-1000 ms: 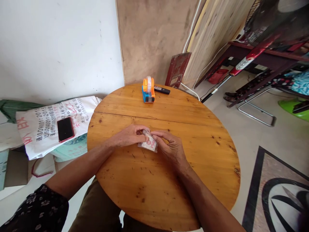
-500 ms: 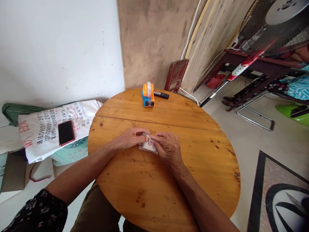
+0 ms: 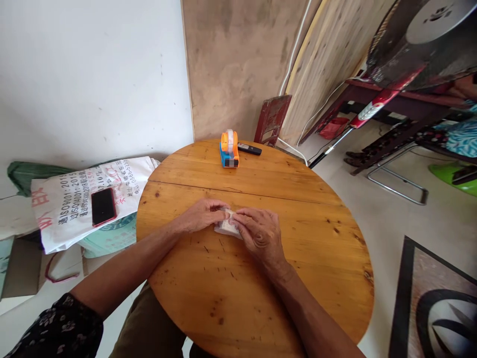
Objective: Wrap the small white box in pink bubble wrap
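A small white packet with reddish print [image 3: 227,227] rests on the round wooden table [image 3: 309,238], between my two hands. My left hand [image 3: 204,216] pinches its left upper part with thumb and fingers. From the right, my right hand [image 3: 260,229] grips the packet's top with thumb and fingertips, close to the left thumb. The fingers cover much of the packet's upper side. Farther back on the table stands an orange and blue tape dispenser [image 3: 229,149] with a roll of tape, and a black remote-like object [image 3: 249,148] lies beside it.
A phone with a red edge [image 3: 104,206] lies on a white printed sack [image 3: 67,199] at the left. Behind the table is a red-brown chair [image 3: 272,119]. A fan with a red pole [image 3: 376,107] and a seated person's legs are at the right.
Both hands stay around the packet; its top looks flatter and the right fingers have shifted slightly. The whole view has moved a little.
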`<state>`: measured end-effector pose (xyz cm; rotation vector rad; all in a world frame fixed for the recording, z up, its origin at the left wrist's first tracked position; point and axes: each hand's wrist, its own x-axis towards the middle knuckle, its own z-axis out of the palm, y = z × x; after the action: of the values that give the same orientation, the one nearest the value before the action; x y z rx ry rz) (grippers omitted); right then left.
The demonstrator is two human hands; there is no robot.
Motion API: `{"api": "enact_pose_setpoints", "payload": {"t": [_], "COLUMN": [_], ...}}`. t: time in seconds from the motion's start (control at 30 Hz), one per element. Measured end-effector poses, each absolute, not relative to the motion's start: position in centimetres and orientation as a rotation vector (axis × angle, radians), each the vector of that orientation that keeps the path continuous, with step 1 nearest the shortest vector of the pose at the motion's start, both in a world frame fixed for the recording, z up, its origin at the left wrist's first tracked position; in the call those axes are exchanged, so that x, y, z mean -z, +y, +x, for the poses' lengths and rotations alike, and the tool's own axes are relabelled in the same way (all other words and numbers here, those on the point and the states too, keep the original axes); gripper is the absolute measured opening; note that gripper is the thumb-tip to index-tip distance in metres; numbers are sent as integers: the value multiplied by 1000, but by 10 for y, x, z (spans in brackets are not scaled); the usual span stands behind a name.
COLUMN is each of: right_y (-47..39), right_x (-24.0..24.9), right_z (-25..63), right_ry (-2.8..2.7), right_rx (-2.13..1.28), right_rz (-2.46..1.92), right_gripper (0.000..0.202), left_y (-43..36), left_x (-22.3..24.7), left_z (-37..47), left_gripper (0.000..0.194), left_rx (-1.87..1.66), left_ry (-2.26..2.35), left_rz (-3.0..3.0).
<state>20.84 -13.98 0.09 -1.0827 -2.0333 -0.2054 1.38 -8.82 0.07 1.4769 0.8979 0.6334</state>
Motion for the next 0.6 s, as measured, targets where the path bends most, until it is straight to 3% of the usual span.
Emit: {"api": "enact_pose_setpoints", "payload": {"t": [0.6], "right_y": [-144], "right_x": [1], "right_z": [211], "right_ry": [-2137], "right_rx": [263], "right_rz": [-1179], "right_gripper": [16], "left_y": [-86], "left_x": [1], "left_z": [14], "left_gripper": [27], "left_rx": [-649], "left_ry": [877], "left_rz": [1470]}}
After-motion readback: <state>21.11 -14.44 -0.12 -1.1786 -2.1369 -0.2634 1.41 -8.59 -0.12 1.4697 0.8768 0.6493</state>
